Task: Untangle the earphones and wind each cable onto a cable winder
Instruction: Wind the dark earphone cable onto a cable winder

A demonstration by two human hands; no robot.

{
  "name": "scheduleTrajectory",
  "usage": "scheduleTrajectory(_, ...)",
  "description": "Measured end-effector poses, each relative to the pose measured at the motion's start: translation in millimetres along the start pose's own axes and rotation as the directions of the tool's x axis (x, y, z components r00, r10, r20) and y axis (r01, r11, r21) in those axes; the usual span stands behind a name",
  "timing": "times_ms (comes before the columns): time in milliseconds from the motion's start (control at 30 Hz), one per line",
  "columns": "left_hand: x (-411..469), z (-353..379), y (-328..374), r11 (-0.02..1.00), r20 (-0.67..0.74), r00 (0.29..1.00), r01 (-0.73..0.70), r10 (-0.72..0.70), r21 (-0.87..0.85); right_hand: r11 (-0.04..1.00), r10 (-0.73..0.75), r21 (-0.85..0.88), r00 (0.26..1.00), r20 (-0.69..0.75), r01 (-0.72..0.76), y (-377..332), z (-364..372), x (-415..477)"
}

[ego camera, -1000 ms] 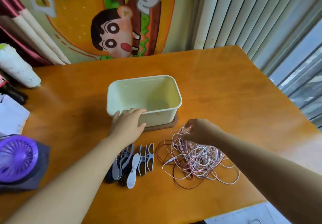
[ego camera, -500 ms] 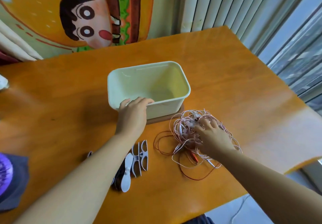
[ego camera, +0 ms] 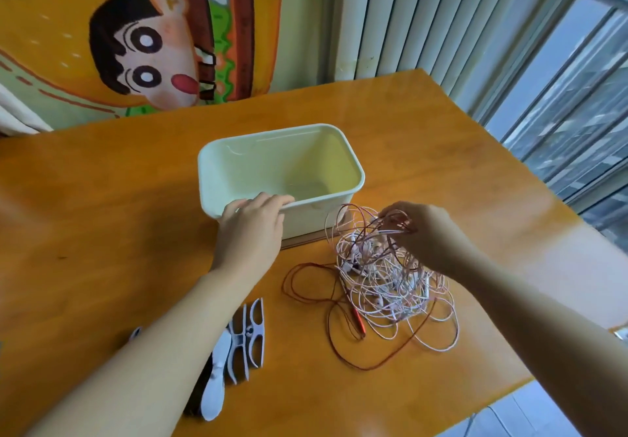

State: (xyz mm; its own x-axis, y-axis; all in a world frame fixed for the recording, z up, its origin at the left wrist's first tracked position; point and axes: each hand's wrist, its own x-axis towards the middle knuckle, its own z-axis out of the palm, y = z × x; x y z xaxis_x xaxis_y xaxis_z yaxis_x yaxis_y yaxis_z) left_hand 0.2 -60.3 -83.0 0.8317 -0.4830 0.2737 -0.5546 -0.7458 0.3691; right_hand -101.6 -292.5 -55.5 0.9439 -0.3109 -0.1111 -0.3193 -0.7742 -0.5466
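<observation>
Right hand (ego camera: 426,236), fingers (ego camera: 394,211) seemingly around earphone tangle (ego camera: 380,287)

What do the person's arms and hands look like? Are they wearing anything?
Both arms are bare as far as the picture shows: no sleeve on the left arm or the right arm. The left hand and right hand wear no gloves, and I can see no watch, bracelet or ring.

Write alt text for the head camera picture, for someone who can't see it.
The right hand pinches strands atop a tangled heap of pink, white and red earphone cables on an orange wooden table. The left hand holds the near rim of a cream plastic tub; white plastic cable winders lie nearby.
</observation>
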Motion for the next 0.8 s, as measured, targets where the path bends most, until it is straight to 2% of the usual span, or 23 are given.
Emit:
scheduleTrajectory(200,-6.0,9.9,5.5,0.978,-0.135,0.969,-0.207,0.207,0.009,0.988,-0.129,-0.089,0.992,-0.018,0.127,-14.4,-3.3,11.0)
scheduleTrajectory(267,-2.9,12.7,9.4,0.950,-0.150,0.938,-0.313,0.311,0.011,0.980,-0.156,-0.127,0.988,-0.022,0.152,-16.8,-2.2,14.7)
scheduleTrajectory(333,-3.8,15.3,17.6,0.928,-0.111,0.926,-0.368,0.360,-0.057,0.969,-0.203,-0.154,0.978,-0.046,0.194,-14.0,3.2,15.7)
scheduleTrajectory(433,-9.4,19.4,32.8,0.905,-0.002,0.957,-0.274,0.289,-0.326,0.953,-0.263,-0.184,0.960,-0.099,0.242,-9.3,14.0,12.1)
scheduleTrajectory(500,-18.5,26.6,43.7,0.880,0.050,0.967,-0.207,0.252,-0.427,0.947,-0.300,-0.161,0.945,-0.128,0.279,-7.2,21.2,6.8)
scheduleTrajectory(633,-48.7,47.4,61.6,0.921,0.211,0.950,-0.142,0.229,-0.361,0.939,-0.341,-0.042,0.940,-0.026,0.340,-2.0,28.0,-19.5)
scheduleTrajectory(800,-76.6,45.5,51.2,0.964,0.091,0.982,-0.144,0.167,-0.223,0.926,-0.371,-0.071,0.928,0.008,0.371,17.6,20.4,-47.7)
